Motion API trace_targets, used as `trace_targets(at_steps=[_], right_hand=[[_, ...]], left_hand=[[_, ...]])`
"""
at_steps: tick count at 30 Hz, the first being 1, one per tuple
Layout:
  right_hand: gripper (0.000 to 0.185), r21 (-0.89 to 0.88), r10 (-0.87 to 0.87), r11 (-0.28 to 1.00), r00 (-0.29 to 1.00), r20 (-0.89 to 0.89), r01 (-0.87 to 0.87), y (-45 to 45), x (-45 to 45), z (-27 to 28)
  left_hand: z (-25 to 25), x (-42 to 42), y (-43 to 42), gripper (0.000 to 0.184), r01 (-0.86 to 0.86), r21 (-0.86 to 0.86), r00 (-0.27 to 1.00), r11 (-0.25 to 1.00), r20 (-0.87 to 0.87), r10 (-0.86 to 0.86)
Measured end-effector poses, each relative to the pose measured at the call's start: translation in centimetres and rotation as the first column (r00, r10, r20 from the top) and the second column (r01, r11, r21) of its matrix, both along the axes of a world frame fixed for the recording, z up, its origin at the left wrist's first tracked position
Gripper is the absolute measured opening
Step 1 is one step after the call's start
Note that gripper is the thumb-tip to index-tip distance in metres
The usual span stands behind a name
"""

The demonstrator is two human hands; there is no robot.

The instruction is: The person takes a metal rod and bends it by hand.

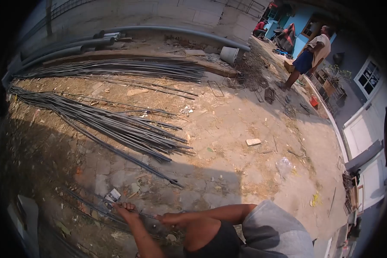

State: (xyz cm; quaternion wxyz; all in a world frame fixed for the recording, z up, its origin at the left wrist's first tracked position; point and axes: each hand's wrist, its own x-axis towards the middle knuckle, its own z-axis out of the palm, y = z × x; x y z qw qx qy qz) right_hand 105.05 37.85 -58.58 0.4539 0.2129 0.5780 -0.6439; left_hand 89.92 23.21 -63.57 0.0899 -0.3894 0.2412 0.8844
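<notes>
My left hand (127,211) is closed around a thin dark steel rod (147,215) low over the ground. To its right, my right hand (170,219) grips the same rod, its thumb pointing towards the left hand. Between the hands only a short stretch of the rod shows. A small whitish block or packet (113,195) lies on the ground just beyond my left hand. More long rods (94,208) run along the shaded ground to the left. My bent knee (204,234) is close beside my right forearm.
A fanned bundle of steel bars (129,127) lies ahead, with a second bundle (129,69) behind it. Grey pipes (172,30) and a whitish bucket (229,55) are by the wall. A person (311,53) stands at upper right; another (260,29) sits farther off.
</notes>
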Motion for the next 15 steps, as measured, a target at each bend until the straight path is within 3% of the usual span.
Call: trace_targets(at_steps=[3,6,15], right_hand=[[0.061,-0.028,-0.048,0.998,0.998,0.045,0.05,1.0,0.0,-0.2],[0.061,-0.008,-0.02,1.0,0.998,0.063,0.021,1.0,-0.6,1.1],[0.06,0.022,-0.026,0.999,1.0,-0.008,0.026,0.8,-0.4,2.8]], left_hand=[[1.2,-0.3,0.2,0.045,0.06,0.039,0.998,0.997,-0.024,-0.059],[0.2,-0.6,0.6,0.043,0.052,-0.054,0.996,0.997,-0.063,-0.055],[-1.0,-0.9,0.9,0.045,0.037,-0.151,0.999,0.988,0.035,-0.032]])
